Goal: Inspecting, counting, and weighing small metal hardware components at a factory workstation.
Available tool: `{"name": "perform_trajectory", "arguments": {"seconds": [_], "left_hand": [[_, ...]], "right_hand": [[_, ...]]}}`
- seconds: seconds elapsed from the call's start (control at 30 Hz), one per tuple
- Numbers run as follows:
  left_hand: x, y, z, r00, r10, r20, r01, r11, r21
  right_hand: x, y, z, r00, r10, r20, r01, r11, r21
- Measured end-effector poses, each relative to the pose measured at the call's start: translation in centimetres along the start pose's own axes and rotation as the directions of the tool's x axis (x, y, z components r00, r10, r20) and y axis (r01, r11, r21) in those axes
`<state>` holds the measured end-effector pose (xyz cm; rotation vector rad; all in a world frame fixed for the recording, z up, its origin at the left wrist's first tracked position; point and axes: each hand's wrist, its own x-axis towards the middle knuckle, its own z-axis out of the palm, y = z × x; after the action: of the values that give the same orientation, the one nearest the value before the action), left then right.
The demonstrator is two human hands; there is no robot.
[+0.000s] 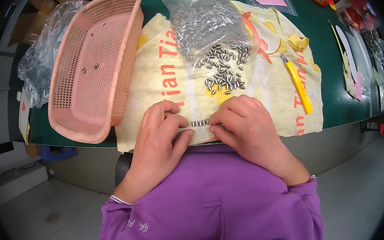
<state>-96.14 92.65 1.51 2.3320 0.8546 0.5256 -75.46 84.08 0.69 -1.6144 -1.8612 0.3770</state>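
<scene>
A short row of small metal pins (pixel 199 122) lies on a cream cloth (pixel 167 90) at the table's near edge. My left hand (pixel 159 137) and my right hand (pixel 245 123) pinch the row from either end, fingertips touching the pins. Just beyond them a loose pile of the same metal pins (pixel 226 72) spills from an open clear plastic bag (pixel 205 23) full of more pins. Purple sleeves cover both forearms below.
A pink plastic basket (pixel 70 54) with a few pins inside stands at the left, beside crumpled clear plastic (pixel 40 56). A yellow utility knife (pixel 298 83) and a yellow tape roll (pixel 298 41) lie right. The green table (pixel 344 97) holds white parts and bags at the far right.
</scene>
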Motion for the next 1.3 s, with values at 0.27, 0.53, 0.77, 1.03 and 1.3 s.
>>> {"name": "perform_trajectory", "arguments": {"seconds": [0.27,0.53,0.77,1.03,1.3], "left_hand": [[0.2,0.1,0.3,1.0,0.022,-0.007,-0.022,1.0,-0.005],[0.4,0.5,0.6,1.0,0.026,0.004,-0.026,0.999,-0.032],[0.8,1.1,0.9,0.999,0.033,0.039,-0.033,0.999,-0.003],[1.1,1.4,1.2,0.999,0.036,0.032,-0.036,0.999,-0.016],[0.8,1.0,1.4,1.0,0.003,0.011,-0.003,0.998,-0.058]], "right_hand": [[-0.1,0.2,-0.1,1.0,-0.001,0.001,0.001,1.0,0.0],[-0.5,0.8,-0.2,1.0,-0.009,-0.028,0.009,1.0,0.004],[-1.0,0.9,-0.8,0.999,0.019,-0.033,-0.019,1.0,0.001],[-1.2,1.1,-1.0,0.999,0.026,-0.043,-0.026,1.0,-0.012],[-1.1,1.1,-0.7,0.999,0.024,-0.034,-0.025,1.0,-0.006]]}}
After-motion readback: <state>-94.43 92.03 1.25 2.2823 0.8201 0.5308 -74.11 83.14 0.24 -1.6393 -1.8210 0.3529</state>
